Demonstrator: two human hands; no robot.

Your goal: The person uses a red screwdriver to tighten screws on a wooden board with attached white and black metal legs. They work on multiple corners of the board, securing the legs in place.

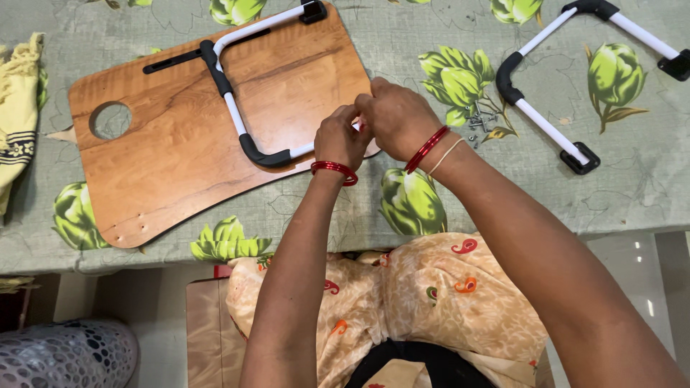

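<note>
While one white U-shaped leg is already lying on the wooden tabletop, my left hand and right hand are pinching its near end, the second leg and loose screws waiting to their right.

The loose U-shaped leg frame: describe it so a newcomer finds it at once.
On the green floral tablecloth, look to the top right, beyond the little pile of screws. The loose leg frame lies there: white tubing, black corners and feet. Its twin sits on the wooden board; this one lies alone on cloth.
</note>
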